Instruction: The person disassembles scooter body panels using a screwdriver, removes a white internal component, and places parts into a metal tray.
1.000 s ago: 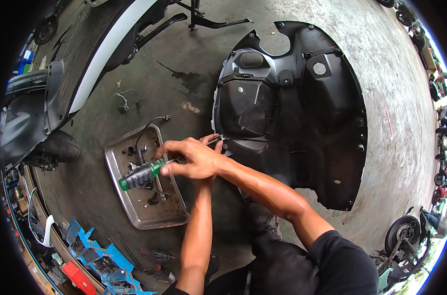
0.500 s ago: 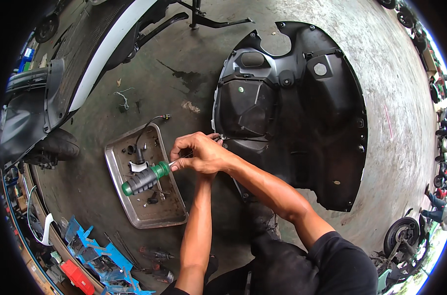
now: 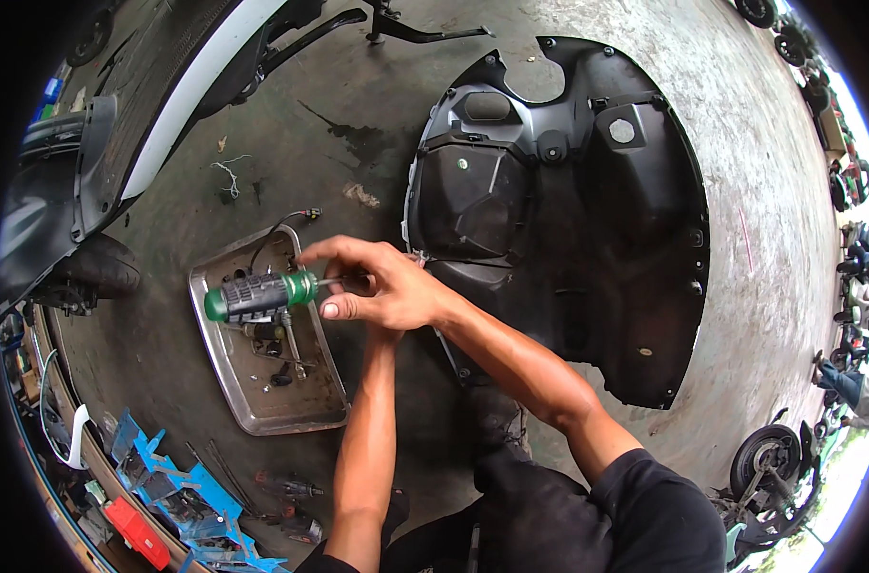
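A screwdriver (image 3: 258, 297) with a green and black handle hangs in the air over the tray, its thin shaft running toward the panel. My right hand (image 3: 387, 286) is at that shaft. Its thumb and forefinger are spread apart, while the other fingers curl round the shaft. Mostly covered by the right hand, my left hand (image 3: 385, 334) reaches up beneath it to the near left edge of a black moulded scooter body panel (image 3: 559, 229). The left fingers are largely hidden, as is the screwdriver's tip by that edge.
A metal tray (image 3: 226, 387) with a cable and small parts lies on the concrete floor at left. Beyond it stands a scooter (image 3: 158, 153) with a white strip. Blue plastic pieces (image 3: 181, 497) and a red box (image 3: 137, 533) lie lower left. A wheel (image 3: 765, 456) is at lower right.
The screwdriver handle has swung up and to the left, nearly level. My right thumb and forefinger, closed on the shaft before, have spread apart. The whole view has shifted slightly.
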